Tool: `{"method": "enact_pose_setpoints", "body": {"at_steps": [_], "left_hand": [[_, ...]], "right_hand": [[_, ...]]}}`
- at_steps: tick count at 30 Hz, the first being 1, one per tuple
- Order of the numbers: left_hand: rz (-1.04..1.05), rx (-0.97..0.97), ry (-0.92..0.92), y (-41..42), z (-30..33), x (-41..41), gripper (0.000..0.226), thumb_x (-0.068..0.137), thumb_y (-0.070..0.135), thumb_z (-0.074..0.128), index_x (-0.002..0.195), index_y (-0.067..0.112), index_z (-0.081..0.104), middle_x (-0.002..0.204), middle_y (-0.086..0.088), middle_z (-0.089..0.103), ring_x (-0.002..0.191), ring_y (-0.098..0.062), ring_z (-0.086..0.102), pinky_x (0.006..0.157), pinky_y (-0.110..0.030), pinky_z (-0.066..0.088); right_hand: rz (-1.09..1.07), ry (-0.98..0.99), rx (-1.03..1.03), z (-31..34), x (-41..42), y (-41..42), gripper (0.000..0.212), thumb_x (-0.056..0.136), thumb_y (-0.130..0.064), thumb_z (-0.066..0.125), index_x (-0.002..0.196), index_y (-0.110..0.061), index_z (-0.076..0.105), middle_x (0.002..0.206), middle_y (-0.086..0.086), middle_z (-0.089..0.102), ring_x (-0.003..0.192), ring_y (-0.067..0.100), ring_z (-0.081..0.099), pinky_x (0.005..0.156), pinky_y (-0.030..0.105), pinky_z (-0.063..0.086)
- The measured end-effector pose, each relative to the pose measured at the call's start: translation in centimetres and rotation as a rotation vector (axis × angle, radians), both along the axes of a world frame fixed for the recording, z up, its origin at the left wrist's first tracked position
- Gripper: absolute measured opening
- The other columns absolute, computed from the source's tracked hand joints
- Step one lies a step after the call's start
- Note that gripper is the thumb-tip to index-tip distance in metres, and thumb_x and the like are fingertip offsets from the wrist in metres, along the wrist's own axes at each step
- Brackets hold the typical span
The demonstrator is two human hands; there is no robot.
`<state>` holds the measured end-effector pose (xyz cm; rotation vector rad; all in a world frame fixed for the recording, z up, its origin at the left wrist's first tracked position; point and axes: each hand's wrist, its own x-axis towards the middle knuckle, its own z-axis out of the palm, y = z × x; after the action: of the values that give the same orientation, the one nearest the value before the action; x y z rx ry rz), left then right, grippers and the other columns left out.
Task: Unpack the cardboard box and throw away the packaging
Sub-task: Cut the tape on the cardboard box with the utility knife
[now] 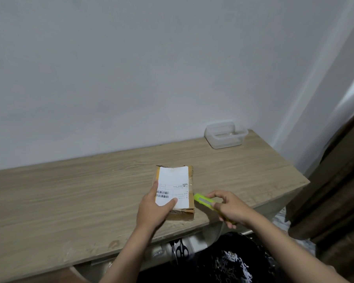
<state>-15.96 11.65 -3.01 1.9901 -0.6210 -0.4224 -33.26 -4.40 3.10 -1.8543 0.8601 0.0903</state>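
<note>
A small brown cardboard box with a white shipping label on top lies flat on the wooden table, near its front edge. My left hand grips the box's near left corner, thumb across the label. My right hand holds a lime-green utility knife just to the right of the box, its tip close to the box's right side. Whether a blade is out cannot be told.
A clear plastic container stands at the table's back right corner against the white wall. A dark curtain hangs to the right of the table. Below the front edge is dark patterned fabric.
</note>
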Motion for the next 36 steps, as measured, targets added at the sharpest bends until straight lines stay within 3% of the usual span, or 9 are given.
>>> {"method": "enact_pose_setpoints", "body": {"at_steps": [5,11,14,17,21,27,31,33,36], "left_hand": [[0.011,0.011,0.002,-0.3,-0.1,-0.4,0.077,0.068,0.044,0.076,0.136,0.034,0.041,0.106,0.016,0.063,0.098,-0.009,0.058,0.081,-0.024,0.042],[-0.013,0.182,-0.032,-0.7,1.3,0.4,0.076,0.064,0.069,0.065,0.12,0.023,0.045,0.112,0.0,0.056,0.109,-0.022,0.053,0.085,-0.032,0.045],[-0.173,0.285,-0.097,-1.2,2.2,4.3,0.068,0.068,0.059,0.065,0.124,0.024,0.048,0.138,-0.01,0.038,0.134,-0.027,0.03,0.108,-0.038,0.031],[-0.462,0.395,0.014,-2.4,2.5,8.3,0.084,0.055,0.046,0.062,0.135,0.033,0.041,0.157,-0.009,0.007,0.145,-0.023,-0.005,0.118,-0.036,0.008],[-0.632,0.462,0.059,-3.0,3.4,10.0,0.088,0.056,0.03,0.063,0.139,0.027,0.036,0.145,-0.007,0.024,0.139,-0.02,0.019,0.108,-0.019,0.013],[-0.487,0.455,-0.044,-0.6,2.6,8.8,0.109,0.039,0.072,0.064,0.138,0.038,0.036,0.125,-0.007,0.039,0.128,-0.021,0.031,0.113,-0.028,0.022],[-0.254,0.372,-0.225,1.6,2.0,4.9,0.101,0.04,0.079,0.062,0.129,0.034,0.048,0.114,-0.005,0.053,0.114,-0.022,0.05,0.095,-0.029,0.041],[-0.235,0.362,-0.253,2.2,2.0,3.1,0.089,0.046,0.076,0.067,0.119,0.028,0.055,0.115,-0.004,0.061,0.106,-0.022,0.057,0.081,-0.028,0.044],[-0.247,0.36,-0.322,2.3,2.1,1.8,0.085,0.043,0.082,0.058,0.106,0.025,0.056,0.107,0.0,0.064,0.098,-0.021,0.06,0.068,-0.028,0.042]], "right_hand": [[-0.066,-0.057,-0.042,0.3,-1.1,-0.2,0.026,0.095,-0.013,0.045,0.109,-0.033,0.053,0.047,0.005,0.051,0.023,0.012,0.042,0.027,0.015,0.03],[-0.19,-0.18,-0.048,-0.4,-2.2,0.1,0.033,0.095,-0.011,0.046,0.117,-0.033,0.053,0.046,0.004,0.055,0.026,0.015,0.045,0.028,0.017,0.033],[-0.21,-0.215,-0.026,-0.6,-2.7,0.2,0.034,0.095,-0.01,0.046,0.12,-0.031,0.052,0.044,0.002,0.055,0.026,0.016,0.045,0.029,0.017,0.033],[-0.205,-0.232,-0.016,-0.6,-3.1,0.6,0.034,0.096,-0.01,0.045,0.121,-0.032,0.051,0.045,0.001,0.056,0.026,0.016,0.045,0.029,0.018,0.034],[-0.205,-0.228,-0.003,-0.7,-3.5,1.0,0.034,0.096,-0.012,0.045,0.121,-0.035,0.051,0.045,0.0,0.057,0.027,0.015,0.045,0.028,0.018,0.034],[-0.217,-0.229,-0.034,-0.7,-2.5,1.5,0.034,0.096,-0.011,0.045,0.122,-0.031,0.051,0.047,0.002,0.055,0.025,0.016,0.043,0.028,0.017,0.033],[-0.2,-0.207,-0.124,-0.8,-1.2,1.6,0.033,0.095,-0.013,0.047,0.12,-0.033,0.054,0.039,-0.001,0.051,0.026,0.016,0.045,0.03,0.017,0.035],[-0.191,-0.191,-0.224,-0.8,-0.7,1.6,0.032,0.093,-0.012,0.048,0.119,-0.029,0.056,0.039,-0.004,0.051,0.027,0.011,0.045,0.032,0.016,0.036],[-0.183,-0.154,-0.374,-0.6,-0.2,1.7,0.032,0.091,-0.011,0.049,0.119,-0.025,0.057,0.069,0.0,0.066,0.039,0.009,0.053,0.039,0.015,0.04]]}}
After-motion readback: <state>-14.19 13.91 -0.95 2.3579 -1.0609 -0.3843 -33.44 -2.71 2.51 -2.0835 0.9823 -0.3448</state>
